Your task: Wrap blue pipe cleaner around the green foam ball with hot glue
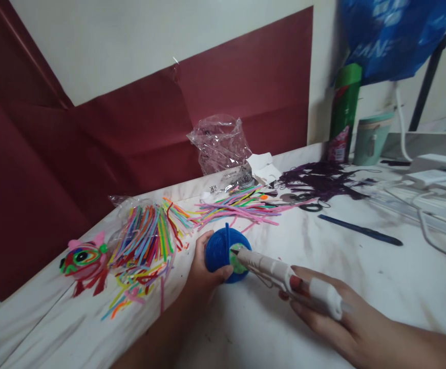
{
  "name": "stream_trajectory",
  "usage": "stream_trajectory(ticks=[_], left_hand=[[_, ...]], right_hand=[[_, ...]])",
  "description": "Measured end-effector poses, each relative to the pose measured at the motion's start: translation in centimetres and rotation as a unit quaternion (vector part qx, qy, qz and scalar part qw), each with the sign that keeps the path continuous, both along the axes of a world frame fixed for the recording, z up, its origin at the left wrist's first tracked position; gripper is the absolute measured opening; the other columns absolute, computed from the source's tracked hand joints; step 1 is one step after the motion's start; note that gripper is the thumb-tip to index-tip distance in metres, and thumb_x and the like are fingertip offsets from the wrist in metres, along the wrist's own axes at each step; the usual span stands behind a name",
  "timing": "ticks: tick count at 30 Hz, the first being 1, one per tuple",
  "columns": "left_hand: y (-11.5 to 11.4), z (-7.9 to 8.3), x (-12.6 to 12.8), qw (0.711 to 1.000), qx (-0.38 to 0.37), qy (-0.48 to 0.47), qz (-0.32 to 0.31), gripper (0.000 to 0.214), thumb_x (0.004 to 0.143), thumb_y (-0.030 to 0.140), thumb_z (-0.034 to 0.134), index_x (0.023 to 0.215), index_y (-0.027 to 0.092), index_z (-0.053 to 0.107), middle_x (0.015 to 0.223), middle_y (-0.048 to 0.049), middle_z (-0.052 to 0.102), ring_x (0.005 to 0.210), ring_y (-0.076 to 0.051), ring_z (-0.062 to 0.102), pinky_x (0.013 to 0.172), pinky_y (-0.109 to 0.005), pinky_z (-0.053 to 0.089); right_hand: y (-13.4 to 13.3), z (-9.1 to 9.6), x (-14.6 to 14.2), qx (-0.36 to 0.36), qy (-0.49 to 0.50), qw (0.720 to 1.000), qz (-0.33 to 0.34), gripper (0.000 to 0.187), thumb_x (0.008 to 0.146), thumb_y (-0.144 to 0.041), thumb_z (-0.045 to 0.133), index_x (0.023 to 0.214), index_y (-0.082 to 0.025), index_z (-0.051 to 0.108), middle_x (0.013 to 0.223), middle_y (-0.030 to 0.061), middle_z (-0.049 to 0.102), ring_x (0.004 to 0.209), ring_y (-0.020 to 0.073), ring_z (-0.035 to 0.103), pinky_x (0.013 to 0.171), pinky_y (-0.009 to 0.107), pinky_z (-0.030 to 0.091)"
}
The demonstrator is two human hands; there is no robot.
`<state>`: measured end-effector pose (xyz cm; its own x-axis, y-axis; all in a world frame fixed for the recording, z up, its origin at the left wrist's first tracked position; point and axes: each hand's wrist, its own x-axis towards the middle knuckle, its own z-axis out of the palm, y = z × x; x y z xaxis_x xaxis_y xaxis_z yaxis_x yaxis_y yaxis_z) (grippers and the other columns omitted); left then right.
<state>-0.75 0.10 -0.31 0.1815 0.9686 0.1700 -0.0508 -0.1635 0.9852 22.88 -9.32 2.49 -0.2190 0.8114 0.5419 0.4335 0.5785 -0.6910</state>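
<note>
My left hand (203, 266) is wrapped around the side of a round ball (217, 251), its thumb pressed on the near edge. Blue strips coil over much of the ball, while a pale green patch shows on its right side. One blue pipe cleaner (227, 237) runs across the ball and sticks out at the top. My right hand (322, 312) grips a slim white glue gun (276, 271) with a thin wire stand beneath it. The gun's dark nozzle points left at the green patch, touching or very near it. Some right fingers are hidden behind the gun.
Colourful pipe cleaners (146, 236) lie in piles at left and behind the ball. A colourful animal figure (84, 261) stands far left. Purple strands (318, 179), a dark blue stick (361, 230), a green cup (372, 138) and white cables (426, 220) lie rightward. A clear bag (223, 143) stands behind.
</note>
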Motion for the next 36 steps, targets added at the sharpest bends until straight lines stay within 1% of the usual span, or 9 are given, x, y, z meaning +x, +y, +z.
stream_trajectory(ticks=[5,11,16,20,22,25,32,36], left_hand=[[0.0,-0.2,0.0,1.000,0.002,0.000,0.012,0.091,0.049,0.040,0.093,0.127,0.027,0.048,0.127,-0.0105,0.060,0.113,-0.034,0.061,0.090,-0.041,0.052],[0.2,-0.3,0.0,1.000,0.005,-0.007,0.015,0.091,0.048,0.040,0.093,0.127,0.027,0.049,0.125,-0.0111,0.061,0.112,-0.036,0.061,0.092,-0.045,0.052],[0.1,-0.1,0.0,1.000,0.009,0.003,0.013,0.090,0.050,0.038,0.092,0.128,0.026,0.048,0.126,-0.0108,0.062,0.111,-0.035,0.063,0.090,-0.044,0.053],[0.1,0.0,0.1,1.000,0.022,0.008,0.010,0.091,0.050,0.037,0.092,0.128,0.024,0.048,0.127,-0.0116,0.061,0.111,-0.035,0.063,0.092,-0.045,0.053],[0.1,0.0,0.2,1.000,0.021,0.006,0.007,0.091,0.051,0.038,0.092,0.129,0.024,0.047,0.128,-0.0122,0.060,0.113,-0.035,0.062,0.092,-0.046,0.053],[0.1,0.0,0.1,1.000,0.016,0.005,0.000,0.091,0.053,0.039,0.091,0.130,0.024,0.046,0.131,-0.0126,0.059,0.115,-0.035,0.061,0.092,-0.045,0.053],[0.3,-0.2,-0.1,1.000,0.027,0.009,0.000,0.091,0.051,0.040,0.092,0.128,0.024,0.047,0.132,-0.0128,0.058,0.115,-0.036,0.061,0.096,-0.048,0.050],[0.1,0.0,0.1,1.000,0.017,-0.003,-0.001,0.091,0.051,0.038,0.092,0.129,0.024,0.047,0.130,-0.0126,0.059,0.114,-0.036,0.061,0.094,-0.046,0.051]], right_hand=[[-0.1,-0.1,0.0,-0.004,0.014,1.000,0.007,0.014,0.085,-0.022,0.050,0.075,-0.027,0.059,0.065,0.0000,0.071,0.057,0.0187,0.068,0.055,0.024,0.061],[0.1,-0.3,0.1,-0.002,0.019,1.000,-0.018,0.012,0.084,-0.022,0.050,0.077,-0.026,0.060,0.067,0.0007,0.072,0.060,0.0196,0.070,0.059,0.025,0.062],[-0.1,0.0,0.1,-0.008,-0.006,1.000,0.012,0.014,0.080,-0.021,0.050,0.069,-0.027,0.054,0.060,-0.0007,0.069,0.050,0.0187,0.066,0.046,0.024,0.058],[-0.4,0.6,0.1,0.006,-0.015,1.000,0.024,0.014,0.078,-0.020,0.050,0.066,-0.027,0.051,0.058,-0.0007,0.068,0.048,0.0184,0.065,0.046,0.024,0.057],[-0.4,0.7,0.0,0.006,-0.012,1.000,0.017,0.014,0.077,-0.020,0.050,0.066,-0.027,0.051,0.059,-0.0006,0.068,0.048,0.0182,0.065,0.046,0.024,0.057],[-0.2,0.7,0.0,0.004,-0.007,1.000,0.001,0.014,0.078,-0.019,0.050,0.067,-0.027,0.053,0.059,-0.0001,0.068,0.050,0.0182,0.065,0.048,0.024,0.058],[-0.1,0.8,0.1,0.002,-0.007,1.000,0.011,0.014,0.078,-0.020,0.052,0.067,-0.027,0.056,0.060,-0.0006,0.068,0.051,0.0183,0.065,0.049,0.025,0.058],[-0.2,0.7,0.0,-0.004,-0.003,1.000,0.009,0.014,0.079,-0.020,0.050,0.068,-0.027,0.055,0.059,-0.0001,0.068,0.050,0.0189,0.065,0.047,0.025,0.058]])
